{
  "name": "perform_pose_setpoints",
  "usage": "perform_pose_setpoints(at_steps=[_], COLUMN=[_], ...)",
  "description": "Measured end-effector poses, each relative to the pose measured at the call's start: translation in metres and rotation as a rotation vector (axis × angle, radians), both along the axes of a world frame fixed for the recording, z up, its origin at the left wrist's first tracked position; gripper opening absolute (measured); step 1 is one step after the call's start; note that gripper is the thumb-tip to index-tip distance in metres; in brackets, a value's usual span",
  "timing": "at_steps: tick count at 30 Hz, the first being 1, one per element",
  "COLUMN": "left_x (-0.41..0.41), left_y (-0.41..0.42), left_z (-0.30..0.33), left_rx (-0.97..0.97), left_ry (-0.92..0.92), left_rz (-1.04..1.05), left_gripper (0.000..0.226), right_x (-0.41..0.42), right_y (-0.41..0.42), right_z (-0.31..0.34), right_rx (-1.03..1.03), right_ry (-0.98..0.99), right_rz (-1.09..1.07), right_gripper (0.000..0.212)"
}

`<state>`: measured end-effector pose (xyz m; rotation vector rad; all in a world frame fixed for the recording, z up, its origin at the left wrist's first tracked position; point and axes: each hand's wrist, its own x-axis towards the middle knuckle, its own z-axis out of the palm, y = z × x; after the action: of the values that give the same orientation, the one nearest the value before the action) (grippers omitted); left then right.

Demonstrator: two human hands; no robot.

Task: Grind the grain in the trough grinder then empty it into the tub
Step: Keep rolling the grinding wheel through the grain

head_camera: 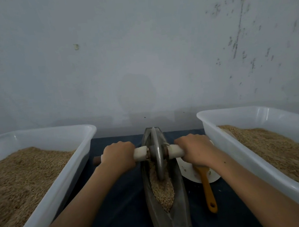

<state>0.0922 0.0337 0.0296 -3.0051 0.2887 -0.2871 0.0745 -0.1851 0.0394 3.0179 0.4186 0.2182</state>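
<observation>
Item: trough grinder point(168, 218), metal, boat-shaped, set lengthwise on the dark table point(120, 206) between two white tubs, left tub point(48, 191) and right tub point(225, 143), both holding grain. Grain point(162, 191) was lying in the trough, still largely whole. The wheel point(157, 154) was stood in the channel towards its far end; its axle handle point(175, 150) was gripped by the left hand point(118, 156) and right hand point(195, 149), each grip curled fully round. Step judged: grinding, unfinished. Next called for: the wheel rolled back along the channel under steady, even pressure; emptying later.
</observation>
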Motion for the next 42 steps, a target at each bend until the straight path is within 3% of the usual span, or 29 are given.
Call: perform_pose_setpoints(at_steps=[4,7,11,15,17,20,26,29,34,37,40,42], left_x=[-0.007,-0.009,-0.009,-0.006,-0.004,-0.003,-0.005,-0.004,-0.004,-0.002,-0.001,0.000], left_y=[0.000,0.001,0.000,-0.004,-0.005,-0.005,0.002,0.003,-0.001,-0.004,-0.002,0.000], left_z=[0.011,0.013,0.011,0.003,0.000,-0.001,0.010,0.011,0.006,-0.001,-0.002,0.000], left_rx=[0.025,0.031,0.009,0.007,0.002,0.017,-0.011,-0.042,0.025,-0.007,-0.032,-0.012], left_ry=[0.238,0.322,0.242,-0.005,-0.092,-0.084,0.305,0.362,0.120,-0.056,-0.043,0.043], left_rz=[-0.013,-0.022,0.006,0.021,0.015,0.009,0.001,-0.008,0.016,0.007,0.014,0.013], left_gripper=[0.043,0.044,0.045,0.033,0.029,0.029,0.048,0.043,0.040,0.031,0.031,0.036], right_x=[-0.005,-0.007,-0.005,0.001,0.004,0.005,0.000,-0.002,0.001,0.003,0.005,0.004], right_y=[-0.001,-0.002,0.000,-0.001,-0.001,-0.003,-0.002,-0.002,-0.003,-0.001,0.002,0.002], right_z=[0.014,0.019,0.015,-0.001,-0.005,-0.006,0.012,0.014,0.007,-0.002,-0.007,-0.004], right_rx=[0.012,0.054,0.000,0.013,0.054,0.059,-0.040,-0.012,-0.006,0.014,0.028,0.013], right_ry=[0.355,0.470,0.339,0.008,-0.058,-0.016,0.287,0.361,0.219,-0.001,-0.134,-0.080], right_rz=[-0.040,-0.044,-0.042,0.000,0.000,-0.006,-0.017,-0.021,-0.022,-0.018,-0.003,0.011], right_gripper=[0.038,0.038,0.033,0.014,0.012,0.016,0.039,0.042,0.034,0.016,0.016,0.014])
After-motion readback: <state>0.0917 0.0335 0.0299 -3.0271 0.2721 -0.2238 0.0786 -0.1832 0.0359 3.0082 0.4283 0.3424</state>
